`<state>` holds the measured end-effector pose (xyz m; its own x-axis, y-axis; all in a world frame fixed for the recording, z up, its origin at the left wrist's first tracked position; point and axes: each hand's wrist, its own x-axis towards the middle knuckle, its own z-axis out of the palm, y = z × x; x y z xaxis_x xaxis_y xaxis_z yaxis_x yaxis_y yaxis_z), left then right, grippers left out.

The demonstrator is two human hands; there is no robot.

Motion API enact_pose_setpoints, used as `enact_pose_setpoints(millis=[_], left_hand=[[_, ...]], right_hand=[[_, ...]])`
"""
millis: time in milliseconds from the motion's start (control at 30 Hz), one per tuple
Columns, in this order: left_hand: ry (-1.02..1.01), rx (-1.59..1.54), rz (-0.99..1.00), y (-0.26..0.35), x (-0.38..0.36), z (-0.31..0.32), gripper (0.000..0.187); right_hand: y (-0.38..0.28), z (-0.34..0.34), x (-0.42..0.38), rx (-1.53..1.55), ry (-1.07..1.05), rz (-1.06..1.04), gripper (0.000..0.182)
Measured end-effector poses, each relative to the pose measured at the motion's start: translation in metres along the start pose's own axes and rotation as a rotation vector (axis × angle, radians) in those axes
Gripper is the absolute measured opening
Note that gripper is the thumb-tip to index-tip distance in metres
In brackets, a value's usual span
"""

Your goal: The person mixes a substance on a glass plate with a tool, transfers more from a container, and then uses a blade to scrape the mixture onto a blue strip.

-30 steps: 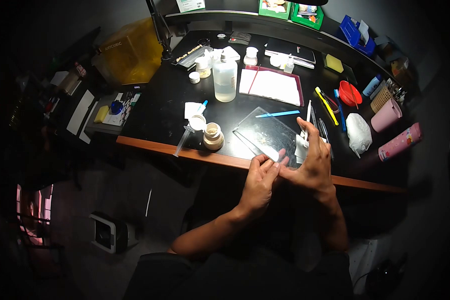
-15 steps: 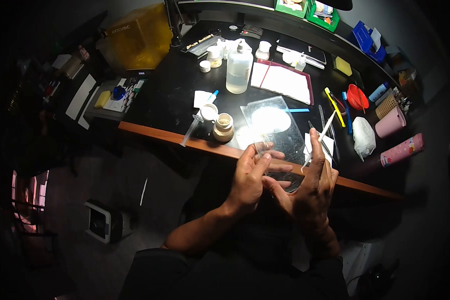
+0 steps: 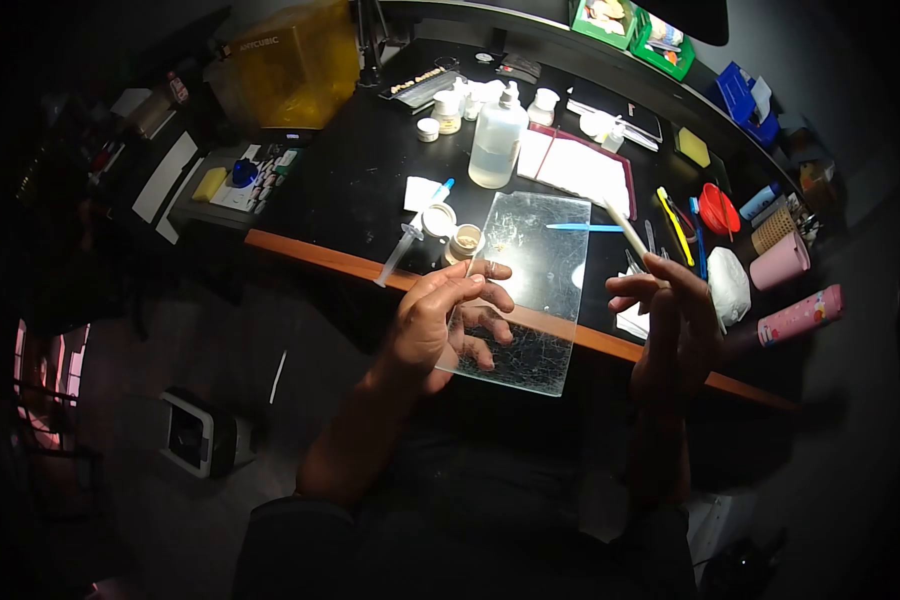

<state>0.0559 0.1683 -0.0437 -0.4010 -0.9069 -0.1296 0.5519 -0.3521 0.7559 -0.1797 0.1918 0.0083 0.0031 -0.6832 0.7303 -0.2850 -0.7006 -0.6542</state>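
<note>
My left hand [image 3: 425, 325] grips a clear, scratched glass plate [image 3: 542, 350] by its left edge, the thumb in front and the fingers showing through from behind. The plate is tilted over the desk's wooden front edge. Right of it, my right hand [image 3: 678, 325] is raised, holding a slim white spatula-like tool [image 3: 627, 232] that points up and left, apart from the plate. Behind the plate's left edge stands an open jar [image 3: 464, 243] of pale powder, partly hidden. Beside the jar are a round white lid [image 3: 438, 219] and a syringe [image 3: 402, 252].
A clear pump bottle [image 3: 495, 145] and small white jars [image 3: 447, 112] stand farther back, near a dark-red-edged tray with white paper [image 3: 580, 165]. To the right lie a yellow toothbrush [image 3: 674, 225], a red bowl [image 3: 717, 208], a white bag [image 3: 730, 285] and a pink floral container [image 3: 800, 316].
My left hand has moved left with the glass plate, which has turned more upright and squarer to view. My right hand has drawn away right, and its white tool now points up-left.
</note>
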Motion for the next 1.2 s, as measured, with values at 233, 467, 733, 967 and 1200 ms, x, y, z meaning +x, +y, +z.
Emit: enact_pose_setpoints(millis=[233, 467, 733, 967, 1200], left_hand=[[-0.047, -0.059, -0.058, 0.006, 0.001, -0.009, 0.044], [-0.085, -0.166, -0.105, 0.008, 0.007, -0.018, 0.041], [-0.158, -0.292, -0.174, 0.007, 0.018, -0.033, 0.039], [-0.207, -0.392, -0.195, 0.005, 0.020, -0.040, 0.038], [-0.208, -0.396, -0.209, 0.007, 0.021, -0.041, 0.038]], right_hand=[[0.008, 0.013, 0.019, 0.158, -0.027, 0.219, 0.015], [0.007, 0.008, 0.036, -0.014, -0.236, 0.200, 0.008], [-0.001, 0.011, 0.058, -0.133, -0.336, 0.132, 0.013], [-0.003, 0.017, 0.065, -0.268, -0.378, 0.102, 0.014], [-0.005, 0.026, 0.067, -0.288, -0.412, 0.099, 0.019]])
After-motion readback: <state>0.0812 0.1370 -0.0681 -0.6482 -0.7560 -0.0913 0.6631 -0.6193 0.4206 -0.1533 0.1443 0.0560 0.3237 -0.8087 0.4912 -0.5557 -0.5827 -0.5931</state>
